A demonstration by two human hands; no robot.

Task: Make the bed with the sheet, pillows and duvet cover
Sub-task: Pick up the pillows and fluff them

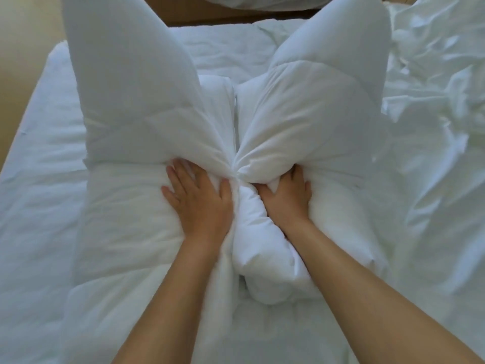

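Note:
A white pillow [136, 106] lies across the middle of the bed on the white sheet [39, 195]. Its centre is pushed deep down, so its left end and right end [328, 82] rear up like two wings. My left hand [199, 198] presses flat into the dent, fingers spread, left of the pinched centre. My right hand [286, 195] presses down just right of it, fingertips tucked under a fold of the pillow. A thick roll of white fabric [259, 248] bulges between my wrists. Crumpled white bedding, maybe the duvet [435, 143], lies heaped on the right.
A brown headboard [204, 11] runs along the far end, with a bit of another white pillow [262, 0] above it. The bed's left edge [34, 90] meets a beige wall or floor.

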